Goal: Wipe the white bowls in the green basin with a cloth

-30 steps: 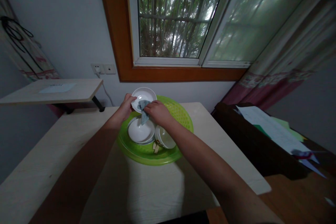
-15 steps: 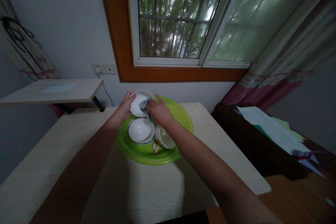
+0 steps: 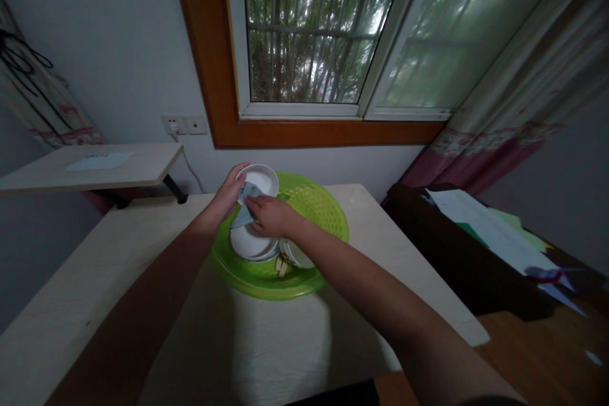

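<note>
My left hand (image 3: 228,195) grips the left rim of a shallow white dish (image 3: 264,179), tilted above the far left part of a green plastic basket (image 3: 280,292). Pressed against the dish's near side is a grey-blue cloth (image 3: 246,203), with the fingers of my right hand (image 3: 271,216) closed on it. Below them, white bowls (image 3: 250,244) sit stacked in the basket. Another bowl (image 3: 297,255) stands to their right, partly hidden by my right forearm. Light wooden sticks, perhaps chopsticks (image 3: 281,266), poke out between the bowls.
The basket stands on a pale wooden table (image 3: 276,342). A raised shelf (image 3: 143,168) with a paper on it is at the left. Behind are the wall and a window (image 3: 314,32). Papers (image 3: 485,222) lie on dark furniture at the right.
My right hand has moved left and slightly toward me with the cloth, from the dish's right side to its near left side. The left hand still holds the dish.
</note>
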`<state>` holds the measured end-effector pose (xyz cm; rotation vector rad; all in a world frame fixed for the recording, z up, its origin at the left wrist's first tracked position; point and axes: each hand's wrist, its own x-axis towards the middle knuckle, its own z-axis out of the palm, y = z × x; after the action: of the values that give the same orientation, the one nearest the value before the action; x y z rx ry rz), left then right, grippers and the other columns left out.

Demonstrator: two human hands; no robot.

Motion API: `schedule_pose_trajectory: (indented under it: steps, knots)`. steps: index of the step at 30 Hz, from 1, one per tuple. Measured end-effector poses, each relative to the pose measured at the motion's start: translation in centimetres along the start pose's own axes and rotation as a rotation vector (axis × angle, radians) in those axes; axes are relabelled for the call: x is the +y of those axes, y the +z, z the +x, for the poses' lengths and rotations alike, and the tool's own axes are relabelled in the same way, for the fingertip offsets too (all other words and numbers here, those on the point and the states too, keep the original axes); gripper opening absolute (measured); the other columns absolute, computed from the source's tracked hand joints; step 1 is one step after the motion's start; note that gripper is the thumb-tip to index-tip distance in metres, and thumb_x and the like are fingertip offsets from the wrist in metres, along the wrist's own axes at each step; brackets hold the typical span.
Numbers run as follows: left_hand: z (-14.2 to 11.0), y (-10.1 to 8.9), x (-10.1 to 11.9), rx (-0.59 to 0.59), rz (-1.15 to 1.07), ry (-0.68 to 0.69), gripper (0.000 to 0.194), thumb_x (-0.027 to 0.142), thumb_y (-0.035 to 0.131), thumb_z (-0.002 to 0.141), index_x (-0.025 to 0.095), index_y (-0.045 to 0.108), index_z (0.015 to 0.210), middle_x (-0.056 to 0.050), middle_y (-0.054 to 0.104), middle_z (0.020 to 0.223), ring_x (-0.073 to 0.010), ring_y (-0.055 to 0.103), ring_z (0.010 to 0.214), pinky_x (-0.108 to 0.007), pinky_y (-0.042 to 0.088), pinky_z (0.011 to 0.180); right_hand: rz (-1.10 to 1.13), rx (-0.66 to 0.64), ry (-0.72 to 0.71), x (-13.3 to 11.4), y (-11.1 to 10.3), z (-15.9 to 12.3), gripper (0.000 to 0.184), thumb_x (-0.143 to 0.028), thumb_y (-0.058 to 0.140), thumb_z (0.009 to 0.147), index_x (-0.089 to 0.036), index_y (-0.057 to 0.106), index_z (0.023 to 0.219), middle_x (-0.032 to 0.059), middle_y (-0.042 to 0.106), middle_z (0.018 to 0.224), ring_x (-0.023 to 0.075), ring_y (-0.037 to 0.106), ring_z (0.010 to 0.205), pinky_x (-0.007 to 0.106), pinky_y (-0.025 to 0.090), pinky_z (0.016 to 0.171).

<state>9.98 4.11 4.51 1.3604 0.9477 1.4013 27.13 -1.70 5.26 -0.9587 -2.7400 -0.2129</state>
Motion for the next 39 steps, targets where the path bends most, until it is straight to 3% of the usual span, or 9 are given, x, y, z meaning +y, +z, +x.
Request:
schedule_pose_trajectory:
  steps: [5, 13, 18, 22, 25, 28, 33, 36, 39]
  knots:
    - [-0.3, 0.1, 0.0, -0.064, -0.028, -0.021, 0.047, 0.046, 0.062, 0.092, 0.028, 0.059, 0.135, -0.008, 0.064, 0.130, -0.0244, 0.060, 0.117, -0.037, 0.050, 0.100, 0.055, 0.053, -0.025, 0.3, 0.9, -0.1, 0.081, -0.047, 0.058, 0.098, 0.000, 0.030, 0.157, 0.0275, 0.040, 0.159, 0.0299, 0.042, 0.148, 0.042, 0.033, 0.122]
    - [-0.3, 0.5, 0.0, -0.121, -0.112, -0.052, 0.045, 0.046, 0.064, 0.090, 0.026, 0.059, 0.130, -0.008, 0.062, 0.136, -0.0229, 0.058, 0.123, -0.036, 0.046, 0.107, -0.081, 0.118, 0.150, -0.3, 0.7, -0.1, 0.084, -0.060, 0.055, 0.098, -0.002, 0.038, 0.155, 0.0256, 0.033, 0.164, 0.0372, 0.024, 0.156, 0.055, 0.018, 0.127]
    - [0.1, 0.3, -0.6, -0.139, -0.107, -0.028, 0.046, 0.047, 0.063, 0.092, 0.027, 0.057, 0.133, -0.008, 0.062, 0.136, -0.0222, 0.060, 0.120, -0.036, 0.048, 0.104, -0.157, 0.099, 0.279, -0.4, 0.0, 0.1, 0.089, -0.057, 0.062, 0.094, 0.006, 0.039, 0.153, 0.0305, 0.036, 0.161, 0.0404, 0.031, 0.153, 0.055, 0.019, 0.126]
    - [0.0, 0.3, -0.6, -0.115, -0.063, -0.029, 0.051, 0.049, 0.063, 0.091, 0.026, 0.056, 0.136, -0.008, 0.064, 0.129, -0.0218, 0.062, 0.110, -0.033, 0.051, 0.093, -0.219, 0.054, 0.325, -0.8, -0.6, 0.3, 0.084, -0.059, 0.063, 0.093, 0.010, 0.054, 0.140, 0.0355, 0.052, 0.146, 0.0400, 0.049, 0.140, 0.052, 0.028, 0.122]
    - [-0.2, 0.4, -0.2, -0.106, -0.027, -0.063, 0.055, 0.050, 0.064, 0.090, 0.025, 0.054, 0.138, -0.007, 0.066, 0.123, -0.0217, 0.063, 0.101, -0.032, 0.052, 0.084, -0.209, 0.001, 0.283, -1.0, -1.1, 0.3, 0.066, -0.060, 0.060, 0.095, 0.001, 0.071, 0.116, 0.0291, 0.072, 0.118, 0.0361, 0.067, 0.113, 0.049, 0.042, 0.108]
    - [-0.4, 0.3, 0.2, -0.106, -0.021, -0.058, 0.053, 0.047, 0.064, 0.090, 0.025, 0.055, 0.137, -0.007, 0.066, 0.121, -0.0211, 0.063, 0.098, -0.031, 0.051, 0.081, -0.160, -0.042, 0.204, -0.9, -1.4, 0.2, 0.054, -0.057, 0.058, 0.097, -0.006, 0.074, 0.103, 0.0209, 0.076, 0.100, 0.0317, 0.071, 0.096, 0.044, 0.049, 0.096]
    - [-0.6, 0.2, 0.7, -0.104, -0.030, -0.070, 0.051, 0.049, 0.064, 0.090, 0.027, 0.056, 0.136, -0.006, 0.066, 0.118, -0.0213, 0.062, 0.095, -0.031, 0.051, 0.080, -0.082, 0.003, 0.040, 0.0, -1.0, -0.1, 0.054, -0.051, 0.063, 0.095, -0.005, 0.066, 0.125, 0.0200, 0.073, 0.119, 0.0302, 0.069, 0.109, 0.043, 0.044, 0.107]
    - [-0.9, 0.5, 1.2, -0.122, -0.043, -0.109, 0.051, 0.048, 0.064, 0.089, 0.028, 0.055, 0.136, -0.005, 0.066, 0.112, -0.0200, 0.062, 0.091, -0.030, 0.050, 0.079, -0.043, 0.035, 0.013, 0.3, -0.3, -0.3, 0.065, -0.050, 0.062, 0.096, -0.002, 0.055, 0.140, 0.0232, 0.066, 0.135, 0.0313, 0.062, 0.125, 0.045, 0.037, 0.116]
    - [-1.1, 0.8, 1.5, -0.129, -0.045, -0.090, 0.047, 0.046, 0.065, 0.089, 0.027, 0.057, 0.132, -0.005, 0.065, 0.119, -0.0202, 0.062, 0.101, -0.030, 0.050, 0.088, -0.021, 0.063, 0.031, 0.1, 0.0, -0.3, 0.071, -0.050, 0.061, 0.097, 0.000, 0.049, 0.146, 0.0240, 0.056, 0.148, 0.0322, 0.052, 0.138, 0.047, 0.030, 0.123]
